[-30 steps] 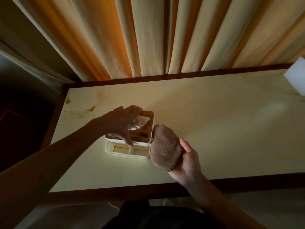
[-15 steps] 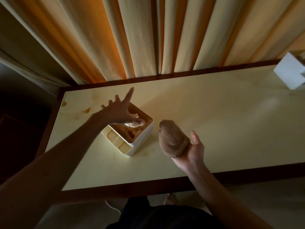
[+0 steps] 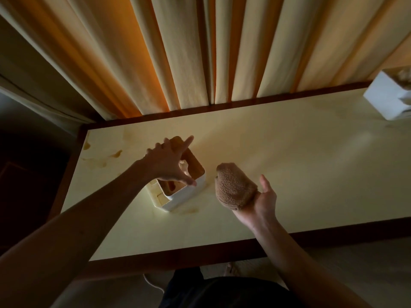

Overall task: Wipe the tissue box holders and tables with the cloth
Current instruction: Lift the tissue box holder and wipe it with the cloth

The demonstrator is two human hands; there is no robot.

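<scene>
One table (image 3: 289, 174) carried two tissue box holders: one (image 3: 178, 196) at left-centre, one (image 3: 388, 101) at the far right edge. Two hands: the left hand (image 3: 169, 163) lay spread with straight fingers over the nearer holder; the right hand (image 3: 264, 198) held one brown cloth (image 3: 235, 185) just beside it.

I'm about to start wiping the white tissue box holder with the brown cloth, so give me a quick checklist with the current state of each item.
1. Brown terry cloth in the right hand: ok, held above the table.
2. White plastic tissue box holder steadied: ok, the left hand rests on its top, thumb at the rim.
3. Holder flat on the pale yellow table: ok, it looks flat.
4. Cloth touching the holder: not ok, a gap shows.
5. Cloth damp: cannot tell.
6. Brown stains at the table's far left: not ok, unwiped.
</scene>
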